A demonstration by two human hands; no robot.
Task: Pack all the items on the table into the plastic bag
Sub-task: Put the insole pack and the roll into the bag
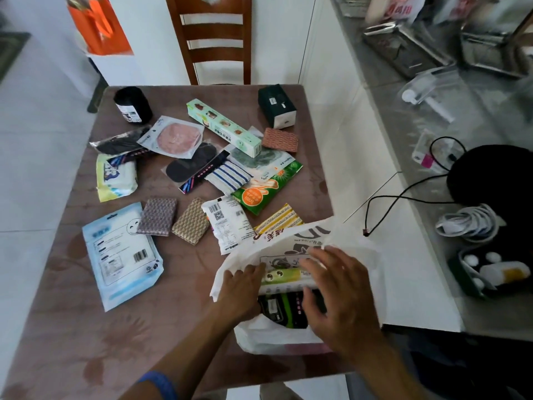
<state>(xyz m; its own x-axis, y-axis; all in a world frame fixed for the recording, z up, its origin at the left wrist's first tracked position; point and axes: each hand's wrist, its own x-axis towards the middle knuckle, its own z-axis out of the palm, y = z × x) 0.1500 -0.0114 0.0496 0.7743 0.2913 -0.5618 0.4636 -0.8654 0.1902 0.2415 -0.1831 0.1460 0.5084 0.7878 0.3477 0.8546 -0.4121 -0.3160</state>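
Nearest the camera, the white plastic bag (pixel 291 333) lies at the front right edge of the tabletop (pixel 72 313), its thin, crinkly mouth gaping. The left hand (pixel 245 287) reaches into the opening, fingers curled around the bag's left rim to hold it wide. The right hand (pixel 337 293) hovers over the mouth with fingers spread and relaxed, holding nothing. Inside sit a dark glossy packet (pixel 284 308) and a pale green-and-yellow pack (pixel 284 277).

To pack well, I would keep the rim lifted and slide flat items in beside those already there, so the flimsy film does not fold shut.

Just beyond wait a flat light-blue pouch (pixel 121 252), two woven square pads (pixel 173 220), and a white barcoded sachet (pixel 227 223). Farther off lie a shiny green packet (pixel 265 186), a long cardboard box (pixel 223 124), a black cylinder (pixel 132 105) and a dark green box (pixel 277 105).
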